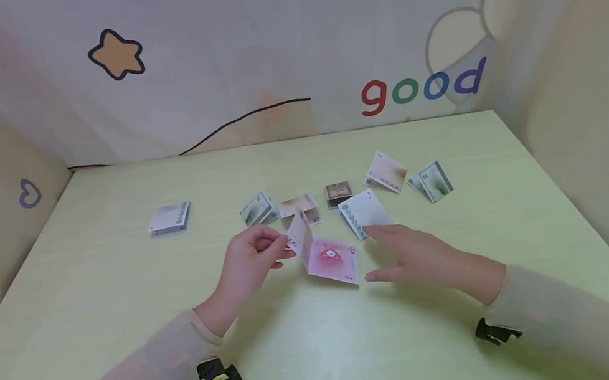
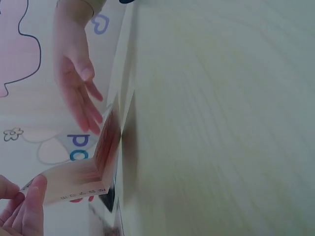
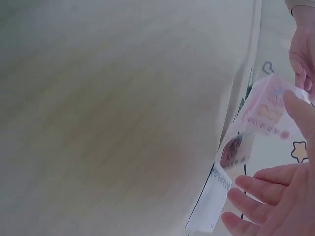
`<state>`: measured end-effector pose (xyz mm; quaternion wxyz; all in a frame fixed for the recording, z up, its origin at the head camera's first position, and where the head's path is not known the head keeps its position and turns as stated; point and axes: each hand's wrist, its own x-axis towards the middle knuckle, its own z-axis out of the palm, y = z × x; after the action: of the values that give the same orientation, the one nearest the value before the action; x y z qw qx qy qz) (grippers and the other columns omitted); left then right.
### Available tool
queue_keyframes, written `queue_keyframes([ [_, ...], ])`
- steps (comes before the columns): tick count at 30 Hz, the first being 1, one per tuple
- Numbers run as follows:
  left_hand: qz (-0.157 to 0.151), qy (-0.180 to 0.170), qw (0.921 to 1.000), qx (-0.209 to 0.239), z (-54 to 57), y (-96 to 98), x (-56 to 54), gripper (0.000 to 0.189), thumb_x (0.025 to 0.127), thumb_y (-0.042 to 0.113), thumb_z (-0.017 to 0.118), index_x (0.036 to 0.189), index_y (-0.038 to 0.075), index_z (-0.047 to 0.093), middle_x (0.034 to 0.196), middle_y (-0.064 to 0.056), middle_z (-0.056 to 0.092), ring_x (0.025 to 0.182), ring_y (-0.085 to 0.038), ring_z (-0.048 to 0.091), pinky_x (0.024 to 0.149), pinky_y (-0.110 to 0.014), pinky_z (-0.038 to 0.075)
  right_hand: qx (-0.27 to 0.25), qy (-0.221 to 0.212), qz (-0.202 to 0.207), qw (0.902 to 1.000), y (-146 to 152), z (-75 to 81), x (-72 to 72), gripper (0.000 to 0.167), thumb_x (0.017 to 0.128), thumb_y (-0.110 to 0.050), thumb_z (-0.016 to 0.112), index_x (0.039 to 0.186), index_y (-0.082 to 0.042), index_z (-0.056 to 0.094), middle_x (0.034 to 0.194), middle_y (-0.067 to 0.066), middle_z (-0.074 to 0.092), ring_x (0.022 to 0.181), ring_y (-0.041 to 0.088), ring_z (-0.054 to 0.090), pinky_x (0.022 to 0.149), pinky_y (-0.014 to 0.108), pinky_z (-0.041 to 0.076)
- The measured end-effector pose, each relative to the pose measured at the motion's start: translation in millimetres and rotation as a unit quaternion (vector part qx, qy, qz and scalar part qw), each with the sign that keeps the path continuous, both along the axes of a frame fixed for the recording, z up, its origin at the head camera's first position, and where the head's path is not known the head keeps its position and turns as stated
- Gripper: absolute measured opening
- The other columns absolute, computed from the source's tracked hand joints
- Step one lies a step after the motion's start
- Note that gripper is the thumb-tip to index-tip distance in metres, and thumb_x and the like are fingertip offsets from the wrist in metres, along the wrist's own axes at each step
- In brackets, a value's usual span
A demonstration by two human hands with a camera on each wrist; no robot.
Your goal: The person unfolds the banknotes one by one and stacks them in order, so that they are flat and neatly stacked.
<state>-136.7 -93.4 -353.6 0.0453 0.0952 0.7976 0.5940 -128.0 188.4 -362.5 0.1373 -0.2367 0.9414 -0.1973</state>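
A creased pink banknote (image 1: 332, 261) stands bent in a V over the table, one half upright and one half sloping down to the right. My left hand (image 1: 252, 260) pinches its left end between thumb and fingers, also seen in the left wrist view, where the note's pale inner half (image 2: 71, 182) shows. My right hand (image 1: 422, 258) is spread just right of the note, apart from it, fingers straight. Beyond its fingertips lies a folded white-and-grey note (image 1: 365, 213); whether they touch it I cannot tell. In the right wrist view the pink note (image 3: 269, 109) appears beyond the thumb.
Several folded notes lie across the back: a pale one (image 1: 169, 218) far left, a green one (image 1: 258, 209), a tan one (image 1: 299, 206), a small brown one (image 1: 338, 191), a beige one (image 1: 386, 172) and another green one (image 1: 435, 182). A printed curtain (image 1: 244, 52) closes the back.
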Motion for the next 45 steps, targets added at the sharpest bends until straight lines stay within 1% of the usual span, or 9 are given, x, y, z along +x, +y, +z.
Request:
queue_keyframes([
  [19,-0.007,-0.037,0.9971,0.065,-3.7,18.1,9.4,0.008,0.09,0.002,0.059,0.088,-0.006,0.058,0.081,-0.017,0.068,0.082,-0.035,0.067,0.066,-0.032,0.055,0.022,-0.017,0.029,0.9992,-25.9,-1.6,1.8,0.099,0.075,-0.054,0.071,0.144,0.003,0.028,0.141,0.019,0.04,0.128,0.033,0.039,0.1,0.045,0.037],
  [24,-0.021,-0.029,0.9993,0.013,-6.3,11.0,10.7,0.006,0.089,0.003,0.06,0.089,-0.003,0.059,0.088,-0.015,0.067,0.082,-0.029,0.068,0.07,-0.033,0.055,0.018,-0.018,0.031,0.9992,-22.5,-1.8,0.9,0.097,0.076,-0.054,0.069,0.144,0.003,0.028,0.141,0.018,0.041,0.128,0.033,0.038,0.101,0.046,0.036],
  [28,-0.063,0.014,0.9912,-0.116,-10.9,5.5,8.6,0.01,0.087,0.007,0.064,0.096,0.005,0.06,0.106,-0.008,0.064,0.088,-0.023,0.067,0.076,-0.032,0.053,0.027,-0.011,0.032,0.999,-20.0,-2.8,-1.5,0.096,0.076,-0.054,0.069,0.144,0.001,0.03,0.14,0.017,0.041,0.128,0.033,0.039,0.101,0.046,0.036],
  [29,-0.075,0.039,0.9828,-0.165,-11.8,4.8,8.2,0.014,0.086,0.009,0.065,0.099,0.007,0.059,0.112,-0.007,0.062,0.091,-0.022,0.066,0.077,-0.032,0.052,0.03,-0.008,0.035,0.9989,-19.1,-3.1,-1.5,0.095,0.076,-0.054,0.069,0.143,0.002,0.031,0.14,0.018,0.041,0.127,0.033,0.039,0.1,0.046,0.036],
  [31,-0.104,0.104,0.9509,-0.272,-14.4,3.5,7.1,0.024,0.085,0.012,0.067,0.108,0.009,0.059,0.125,-0.009,0.056,0.101,-0.023,0.062,0.074,-0.033,0.053,0.033,-0.003,0.042,0.9985,-17.8,-3.5,-1.9,0.092,0.076,-0.052,0.07,0.142,0.002,0.034,0.14,0.018,0.042,0.127,0.034,0.04,0.101,0.046,0.036],
  [35,-0.179,0.243,0.8496,-0.433,-16.5,5.9,7.1,0.041,0.083,0.014,0.069,0.122,0.01,0.059,0.139,-0.017,0.044,0.123,-0.032,0.046,0.089,-0.043,0.047,0.042,0.012,0.061,0.9972,-16.1,-5.9,-2.7,0.085,0.077,-0.048,0.071,0.139,0.001,0.04,0.138,0.019,0.043,0.126,0.035,0.041,0.101,0.046,0.036],
  [38,-0.26,0.279,0.7933,-0.475,-16.5,13.5,9.6,0.042,0.087,0.017,0.066,0.127,0.012,0.058,0.142,-0.016,0.041,0.132,-0.03,0.034,0.101,-0.049,0.034,0.055,0.023,0.066,0.996,-16.4,-7.5,-3.0,0.081,0.078,-0.046,0.072,0.138,-0.001,0.042,0.138,0.018,0.043,0.126,0.035,0.041,0.101,0.047,0.036],
  [41,-0.326,0.261,0.76,-0.498,-16.2,23.4,15.0,0.045,0.092,0.029,0.059,0.133,0.013,0.052,0.145,-0.012,0.037,0.135,-0.025,0.03,0.105,-0.049,0.03,0.075,0.036,0.075,0.9937,-17.5,-8.2,-2.2,0.079,0.078,-0.045,0.071,0.139,-0.003,0.042,0.14,0.018,0.041,0.127,0.035,0.04,0.101,0.047,0.035],
  [45,-0.363,0.213,0.7452,-0.517,-17.6,31.6,20.7,0.056,0.093,0.042,0.054,0.14,0.014,0.044,0.148,-0.013,0.031,0.136,-0.024,0.028,0.105,-0.041,0.032,0.107,0.037,0.104,0.9881,-19.7,-6.9,0.6,0.077,0.082,-0.044,0.068,0.141,-0.004,0.04,0.146,0.016,0.034,0.133,0.034,0.032,0.103,0.05,0.031],
])
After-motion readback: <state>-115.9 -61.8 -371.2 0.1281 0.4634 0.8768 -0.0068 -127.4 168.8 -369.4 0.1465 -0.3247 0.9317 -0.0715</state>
